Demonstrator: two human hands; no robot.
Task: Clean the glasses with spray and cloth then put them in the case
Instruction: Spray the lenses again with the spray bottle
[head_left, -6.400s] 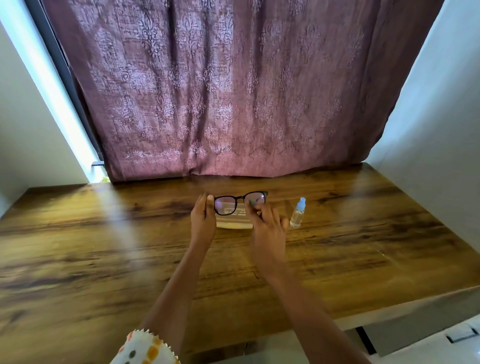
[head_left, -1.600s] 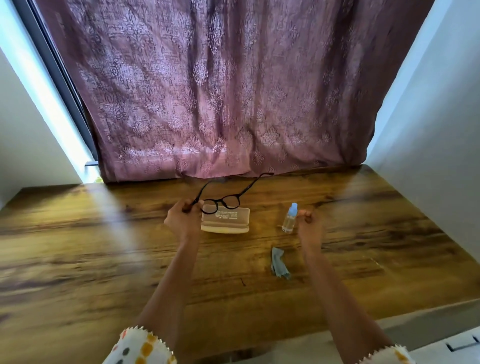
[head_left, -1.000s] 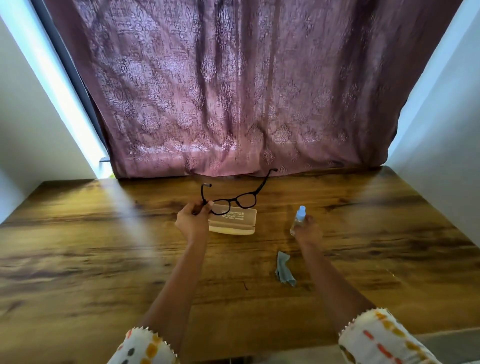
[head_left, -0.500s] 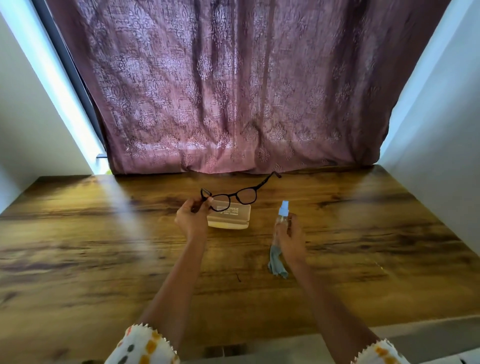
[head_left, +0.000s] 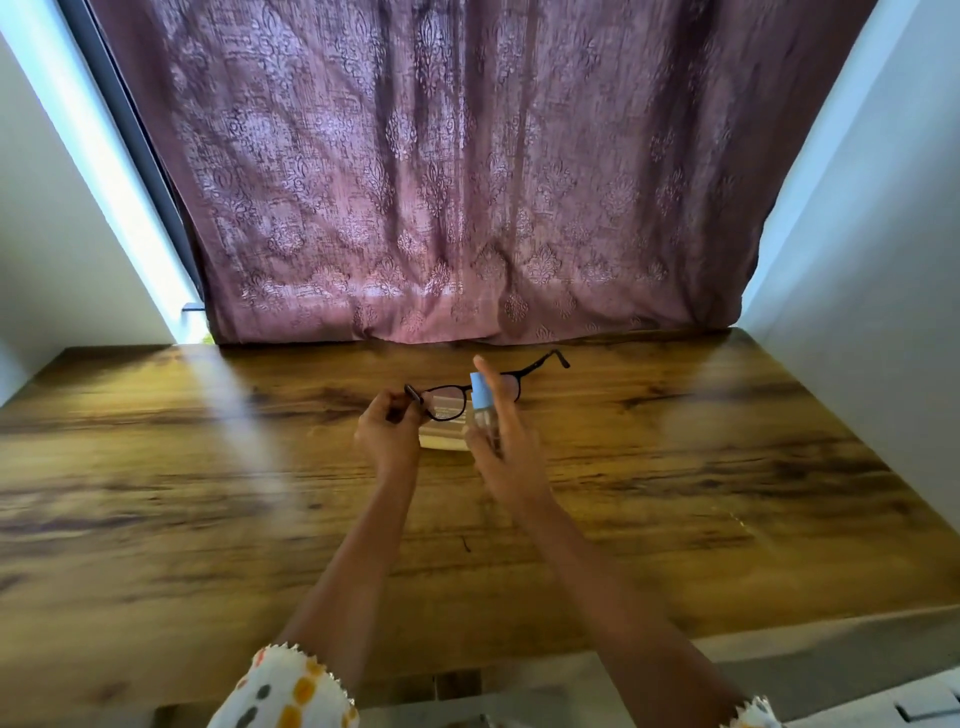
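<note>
My left hand (head_left: 387, 435) pinches the left end of the black-framed glasses (head_left: 448, 400), holding them up with the temples unfolded and one temple pointing back toward the curtain. In my right hand (head_left: 501, 441) is the small clear spray bottle (head_left: 480, 405) with its light blue cap, raised right in front of the lenses, with the forefinger lifted above the cap. The beige glasses case (head_left: 441, 439) lies shut on the wooden table (head_left: 208, 493), partly hidden behind both hands. The cloth is not visible; my right forearm covers the spot where it lay.
A mauve patterned curtain (head_left: 467, 182) hangs along the table's far edge. White walls close in on the left and right sides. The table's near edge (head_left: 779, 623) runs just below my forearms.
My right hand lifted the spray bottle off the table and carried it left, up to the glasses. The left hand kept the glasses raised over the case. The cloth has gone out of sight.
</note>
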